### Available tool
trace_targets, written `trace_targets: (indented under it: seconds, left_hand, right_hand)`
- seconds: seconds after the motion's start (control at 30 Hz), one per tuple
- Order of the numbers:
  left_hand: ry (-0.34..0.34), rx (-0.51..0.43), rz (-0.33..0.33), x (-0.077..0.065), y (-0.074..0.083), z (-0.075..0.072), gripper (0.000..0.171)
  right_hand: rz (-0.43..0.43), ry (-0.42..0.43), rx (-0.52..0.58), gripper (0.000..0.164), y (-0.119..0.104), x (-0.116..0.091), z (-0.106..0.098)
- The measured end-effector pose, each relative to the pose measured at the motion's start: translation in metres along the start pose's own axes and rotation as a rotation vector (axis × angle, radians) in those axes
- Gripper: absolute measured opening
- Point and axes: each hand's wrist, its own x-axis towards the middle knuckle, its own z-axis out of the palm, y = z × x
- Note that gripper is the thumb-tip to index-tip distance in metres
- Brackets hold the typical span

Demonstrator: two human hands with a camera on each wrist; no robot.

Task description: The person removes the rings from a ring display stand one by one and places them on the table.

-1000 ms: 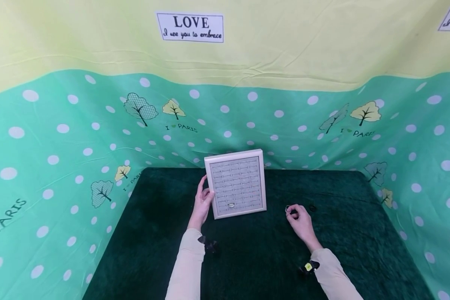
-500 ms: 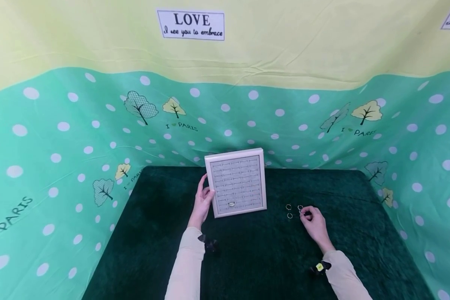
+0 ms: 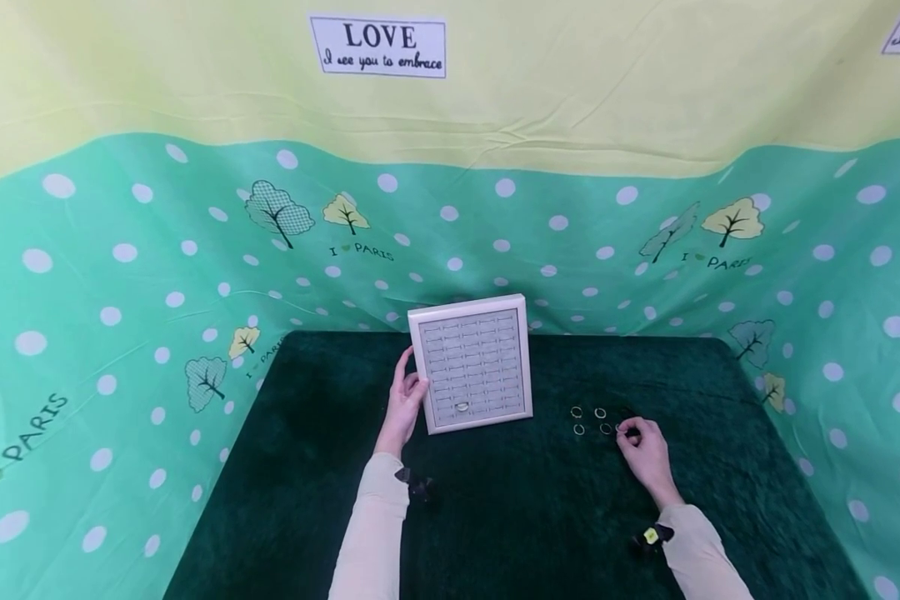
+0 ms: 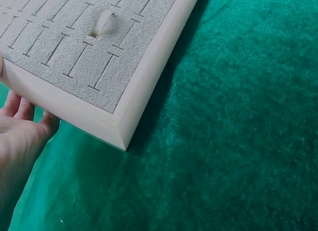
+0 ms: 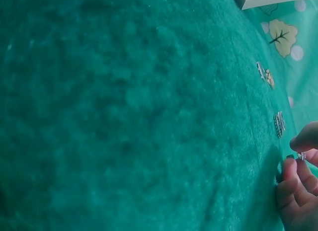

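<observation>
My left hand (image 3: 402, 408) grips the left edge of a ring display tray (image 3: 527, 358), thumb in front and fingers behind. The tray stands tilted up, with a pale frame and grey slotted padding. One silvery ring (image 4: 104, 23) sits in a slot of its lowest row; the other slots in view hold nothing. On the right of the cloth, my right hand (image 3: 647, 457) pinches a small ring (image 5: 301, 155) between thumb and fingertips, partly hidden by them. Left of that hand lie several loose rings, among them a gold-toned ring (image 3: 577, 412) and a silvery ring (image 3: 606, 429).
Dark green plush cloth (image 3: 510, 517) covers the table. A polka-dot curtain (image 3: 457, 225) hangs close behind the tray and along both sides. A dark small item (image 3: 627, 412) lies just behind my right hand.
My right hand has moved to the right past the loose rings, uncovering several of them. My left hand and the tray have stayed in place.
</observation>
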Motion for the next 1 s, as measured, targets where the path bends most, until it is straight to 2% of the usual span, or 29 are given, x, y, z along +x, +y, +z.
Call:
trace_targets:
  seconds: [0.3, 0.7, 1.0]
  left_hand:
    - [0.015, 0.007, -0.01, 0.0003, -0.0007, -0.0001, 0.067]
    - [0.007, -0.012, -0.006, 0.001, -0.0013, 0.0005, 0.067]
    - [0.009, -0.012, 0.014, 0.0012, -0.0022, -0.0002, 0.066]
  right_hand:
    - [-0.007, 0.07, -0.054, 0.007, 0.0087, 0.0004, -0.0014]
    - [0.072, 0.04, -0.044, 0.014, 0.009, 0.0026, -0.0051]
    - [0.109, 0.031, -0.004, 0.018, 0.0049, -0.0041, -0.0068]
